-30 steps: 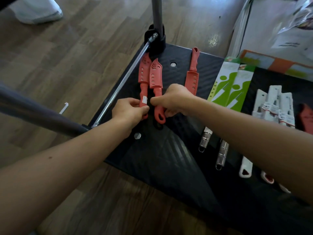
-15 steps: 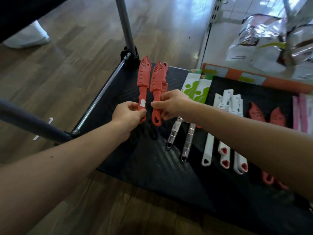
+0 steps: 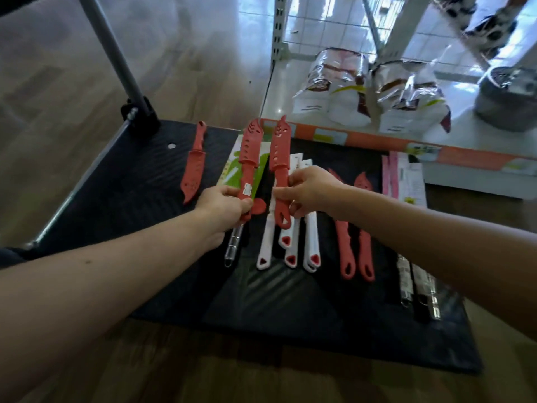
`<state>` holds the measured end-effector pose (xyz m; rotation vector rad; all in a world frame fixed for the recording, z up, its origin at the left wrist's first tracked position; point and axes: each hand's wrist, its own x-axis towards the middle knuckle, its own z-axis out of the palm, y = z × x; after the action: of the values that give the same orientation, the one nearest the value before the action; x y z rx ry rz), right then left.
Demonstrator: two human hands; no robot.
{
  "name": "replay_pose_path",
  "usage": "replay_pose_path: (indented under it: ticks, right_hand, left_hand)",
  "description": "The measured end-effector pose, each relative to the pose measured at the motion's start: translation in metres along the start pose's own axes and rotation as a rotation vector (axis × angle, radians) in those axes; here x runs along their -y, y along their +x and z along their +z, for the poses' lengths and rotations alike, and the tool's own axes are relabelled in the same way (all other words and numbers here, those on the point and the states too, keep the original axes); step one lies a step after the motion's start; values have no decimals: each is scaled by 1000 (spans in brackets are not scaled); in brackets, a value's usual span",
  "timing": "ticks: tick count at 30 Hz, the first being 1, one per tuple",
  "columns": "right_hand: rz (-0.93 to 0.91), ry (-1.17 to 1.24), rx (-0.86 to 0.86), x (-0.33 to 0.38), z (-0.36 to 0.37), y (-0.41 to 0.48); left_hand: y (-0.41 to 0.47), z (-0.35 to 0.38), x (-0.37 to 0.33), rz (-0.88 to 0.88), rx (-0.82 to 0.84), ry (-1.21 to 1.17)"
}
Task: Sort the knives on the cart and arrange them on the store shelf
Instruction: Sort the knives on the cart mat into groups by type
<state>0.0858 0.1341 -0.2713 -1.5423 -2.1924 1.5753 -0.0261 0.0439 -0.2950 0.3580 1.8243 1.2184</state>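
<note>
My left hand [image 3: 225,203] grips the handle of a red sheathed knife [image 3: 249,149] that points away from me above the black cart deck [image 3: 139,181]. My right hand [image 3: 308,190] pinches the handle of a second red sheathed knife [image 3: 279,149], held parallel just to the right. Both knives are lifted over the cart. One more red knife [image 3: 193,173] lies on the deck at the left. Two red knives [image 3: 353,245] lie to the right of several white-handled knives [image 3: 290,245]. Green-packaged knives [image 3: 232,170] lie under my left hand.
The store shelf [image 3: 377,141] with an orange price strip stands behind the cart, holding bagged goods [image 3: 372,91] and a metal pot [image 3: 505,97]. Pink-packaged items [image 3: 406,178] and steel-handled knives [image 3: 415,283] lie at the cart's right. The cart's handle post [image 3: 116,53] rises at the left.
Both hands have lifted the two red knives off the cart's left side and carried them rightward over the green and white knives. My view turned toward the shelf.
</note>
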Motion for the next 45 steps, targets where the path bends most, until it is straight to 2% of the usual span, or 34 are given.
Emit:
replay_pose_path:
  ticks: [14, 23, 26, 29, 32, 39, 45]
  right_hand:
    - [130, -69, -54, -83, -77, -35]
    - [147, -122, -33, -112, -93, -40]
    - [83, -235, -29, -115, -94, -42]
    - [-35, -445, -65, -116, -93, -42]
    - [-104, -586, -115, -115, -94, -42]
    - [-201, -547, -162, -114, -93, -37]
    - [-305, -547, -256, -107, -93, -19]
  left_hand:
    - [-20, 122, 3, 37, 132, 90]
    - [-23, 146, 29, 88, 187, 296]
    - [-25, 141, 30, 150, 191, 419]
    - [-29, 139, 24, 380, 191, 697]
    - [-32, 139, 17, 511, 198, 763]
    - [-25, 128, 12, 535, 156, 727]
    - [-15, 113, -2, 574, 22, 746]
